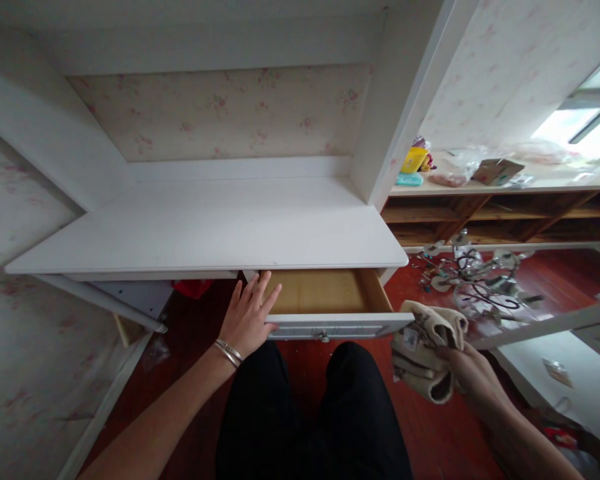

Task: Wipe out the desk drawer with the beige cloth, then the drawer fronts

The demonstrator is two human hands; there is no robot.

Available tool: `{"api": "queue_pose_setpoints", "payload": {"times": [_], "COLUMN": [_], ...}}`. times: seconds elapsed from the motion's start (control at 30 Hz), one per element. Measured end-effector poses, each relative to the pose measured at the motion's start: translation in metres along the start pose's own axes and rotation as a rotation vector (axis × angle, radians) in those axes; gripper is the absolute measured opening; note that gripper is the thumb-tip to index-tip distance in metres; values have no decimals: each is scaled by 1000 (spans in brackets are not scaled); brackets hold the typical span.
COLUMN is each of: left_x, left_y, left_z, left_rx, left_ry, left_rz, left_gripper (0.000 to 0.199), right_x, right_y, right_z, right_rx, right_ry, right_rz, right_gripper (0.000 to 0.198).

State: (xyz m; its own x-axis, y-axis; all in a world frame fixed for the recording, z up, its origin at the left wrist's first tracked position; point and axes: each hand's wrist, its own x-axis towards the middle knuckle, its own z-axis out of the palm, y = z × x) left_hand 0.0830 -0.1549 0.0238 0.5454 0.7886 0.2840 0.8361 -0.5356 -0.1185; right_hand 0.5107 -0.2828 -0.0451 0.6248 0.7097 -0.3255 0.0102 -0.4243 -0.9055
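At the desk front, the drawer (330, 303) is pulled partway out. Left hand (247, 317) rests flat, fingers spread, on its left front corner; right hand (467, 370) grips a bunched cloth (425, 353) beside the right corner. Better to push square, at centre, so the drawer doesn't rack.

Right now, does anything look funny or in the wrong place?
Yes. A metal chandelier lies on the red floor beside the desk rather than hanging, and the left drawer slot is a bare gap.
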Motion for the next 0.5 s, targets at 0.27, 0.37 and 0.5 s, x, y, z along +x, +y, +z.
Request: {"api": "queue_pose_setpoints", "payload": {"times": [0.27,0.37,0.5], "left_x": [57,79,98], "left_y": [-22,-28,-27], "left_z": [28,36,39], "left_rx": [65,82,92], "left_ry": [-21,-35,-65], "left_rz": [-54,-60,-75], "left_gripper": [68,59,48], "right_x": [-41,-54,-60], "right_y": [-19,-28,-36], "right_z": [71,87,99], "right_rx": [601,733,834], "right_ry": [-190,-282,-320], "right_rz": [479,564,554], "right_gripper": [42,47,47]}}
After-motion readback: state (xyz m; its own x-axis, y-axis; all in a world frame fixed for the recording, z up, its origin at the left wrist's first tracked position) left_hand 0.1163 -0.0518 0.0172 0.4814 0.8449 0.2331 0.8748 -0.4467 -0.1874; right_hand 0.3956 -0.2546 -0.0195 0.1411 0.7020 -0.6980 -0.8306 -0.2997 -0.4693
